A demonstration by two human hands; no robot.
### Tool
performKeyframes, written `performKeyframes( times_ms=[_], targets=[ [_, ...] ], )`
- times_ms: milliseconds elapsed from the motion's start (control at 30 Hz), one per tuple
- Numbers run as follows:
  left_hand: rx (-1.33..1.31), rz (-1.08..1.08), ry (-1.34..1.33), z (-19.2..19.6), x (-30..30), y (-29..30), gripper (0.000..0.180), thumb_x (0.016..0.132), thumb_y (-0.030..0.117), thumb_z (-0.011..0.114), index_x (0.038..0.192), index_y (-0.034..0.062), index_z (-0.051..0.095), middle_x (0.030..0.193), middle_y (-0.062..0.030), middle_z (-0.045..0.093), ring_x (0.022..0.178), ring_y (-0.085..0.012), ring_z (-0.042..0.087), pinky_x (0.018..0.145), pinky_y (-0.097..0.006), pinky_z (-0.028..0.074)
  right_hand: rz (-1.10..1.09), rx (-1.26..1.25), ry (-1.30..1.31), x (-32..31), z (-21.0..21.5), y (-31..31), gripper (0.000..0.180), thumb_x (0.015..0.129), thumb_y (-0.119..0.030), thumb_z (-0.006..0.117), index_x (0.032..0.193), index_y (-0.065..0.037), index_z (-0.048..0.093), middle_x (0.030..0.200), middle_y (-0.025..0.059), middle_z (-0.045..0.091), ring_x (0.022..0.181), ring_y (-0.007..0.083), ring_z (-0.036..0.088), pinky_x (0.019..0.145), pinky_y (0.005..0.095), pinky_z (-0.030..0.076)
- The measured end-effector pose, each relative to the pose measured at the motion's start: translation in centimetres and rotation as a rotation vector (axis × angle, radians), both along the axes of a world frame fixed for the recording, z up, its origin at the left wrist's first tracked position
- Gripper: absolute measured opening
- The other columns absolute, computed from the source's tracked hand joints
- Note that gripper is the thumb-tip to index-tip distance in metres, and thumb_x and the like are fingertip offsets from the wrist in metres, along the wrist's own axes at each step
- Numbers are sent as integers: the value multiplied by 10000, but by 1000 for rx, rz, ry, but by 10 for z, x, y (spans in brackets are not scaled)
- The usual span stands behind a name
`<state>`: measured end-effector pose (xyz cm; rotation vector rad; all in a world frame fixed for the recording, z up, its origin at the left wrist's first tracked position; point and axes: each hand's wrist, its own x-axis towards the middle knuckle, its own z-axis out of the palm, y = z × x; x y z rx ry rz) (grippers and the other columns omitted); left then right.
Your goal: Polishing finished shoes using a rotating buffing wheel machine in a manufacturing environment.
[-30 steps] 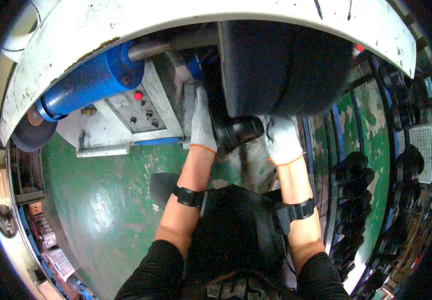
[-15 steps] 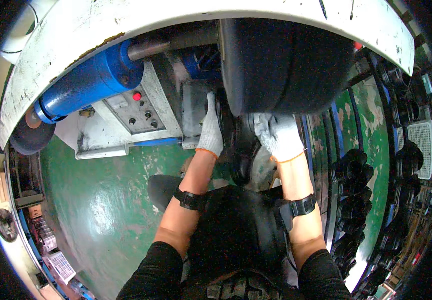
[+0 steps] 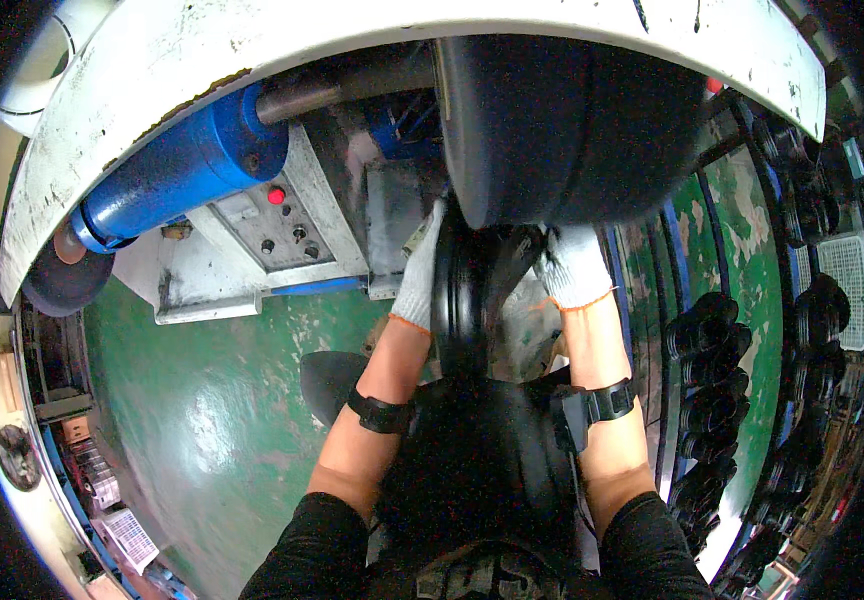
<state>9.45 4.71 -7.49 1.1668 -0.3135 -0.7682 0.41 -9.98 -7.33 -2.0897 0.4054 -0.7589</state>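
Observation:
A glossy black ribbed piece (image 3: pixel 460 300), its exact kind unclear, stands lengthwise between my hands, its upper end beneath the big dark wheel (image 3: pixel 552 130). My left hand (image 3: pixel 420 275), in a white knitted glove with an orange cuff, grips the piece along its left side. On the other side my right hand (image 3: pixel 574 265), gloved alike, holds the arm of the piece that branches off to the right. The fingertips of both hands are partly hidden by the piece and the wheel. Whether the piece touches the wheel cannot be made out.
A white curved hood (image 3: pixel 372 40) arches over the wheel. To the left are a blue motor housing (image 3: pixel 172 160), a smaller dark wheel (image 3: pixel 67 280) and a control panel (image 3: pixel 282 225) with a red button. Racks at right carry several black pieces (image 3: pixel 702 330); a white crate (image 3: pixel 844 290) stands beyond.
The black piece has turned, so its ribbed face and right-hand branch now show. My left hand has lowered slightly and tilted inward; my right hand has shifted a little to the right.

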Motion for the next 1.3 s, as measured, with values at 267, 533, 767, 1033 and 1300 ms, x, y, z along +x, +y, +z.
performKeyframes(
  times_ms=[267, 533, 767, 1033, 1300],
  targets=[
    [215, -184, -1049, 30, -13, -4, 396, 976, 218, 462, 1315, 14, 472, 1331, -156, 543, 1173, -258, 550, 1029, -348, 413, 38, 227, 43, -13, -48, -53, 418, 933, -92, 469, 1346, -30, 464, 1399, 156, 474, 1251, 315, 467, 1089, 404, 364],
    [-32, 10, -481, -96, 8, -27, 462, 974, 319, 431, 1351, 52, 464, 1378, -151, 507, 1236, -268, 509, 1062, -393, 403, 140, -127, 196, -26, -15, -55, 446, 872, -10, 583, 1309, 18, 499, 1375, 187, 491, 1309, 281, 421, 1096, 362, 359],
    [-440, 169, 544, -5, -11, -56, 478, 994, 397, 352, 1369, 121, 458, 1369, -116, 507, 1230, -300, 484, 1098, -425, 358, 70, -623, 223, -51, -24, -69, 490, 828, 36, 610, 1300, 26, 484, 1340, 149, 520, 1248, 269, 482, 1058, 364, 406],
    [-583, 244, 698, -11, 20, -44, 466, 999, 430, 318, 1273, 136, 554, 1262, -108, 593, 1149, -292, 539, 1017, -433, 417, 61, -982, 284, -25, -27, -33, 285, 842, -143, 547, 1094, -56, 648, 1002, 188, 663, 880, 344, 638, 856, 425, 518],
    [-603, 355, 388, -5, 45, -11, 632, 950, 601, 356, 1397, 166, 459, 1398, -62, 502, 1260, -324, 467, 1082, -486, 349, -90, -573, 81, 18, 5, 35, 458, 647, -252, 661, 1065, -65, 675, 1048, 214, 663, 971, 432, 605, 914, 507, 468]
  ],
)
